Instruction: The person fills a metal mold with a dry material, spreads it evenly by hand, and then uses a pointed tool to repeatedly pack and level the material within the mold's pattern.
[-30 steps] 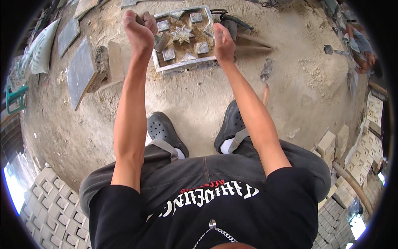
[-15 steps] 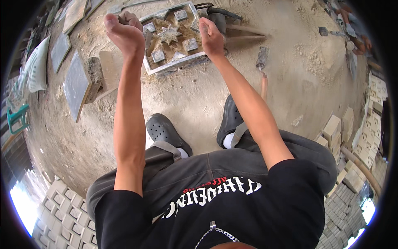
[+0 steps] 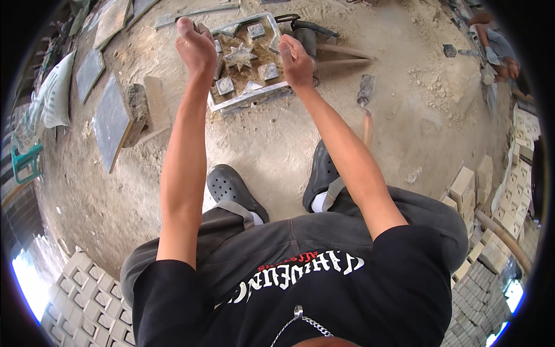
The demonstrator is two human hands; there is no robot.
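Note:
On the ground in front of me lies a rectangular metal mould frame with sandy material inside. A grey eight-pointed star piece sits at its middle, with several square blocks around it. My left hand is closed over the frame's left side, thumb up; its curled fingers hide whatever is in them. My right hand is at the frame's right rim, fingers bent together; what they grip, if anything, is hidden. A trowel with a wooden handle lies to the right.
A dark bucket-like vessel and wooden handles lie beyond my right hand. Flat slabs lean at left, near a white sack. Moulded blocks are stacked behind. Another person's gloved hand shows far right.
My left hand has moved right, toward the frame's left side. My right hand has shifted slightly down with the whole view. The star and blocks keep their places in the frame.

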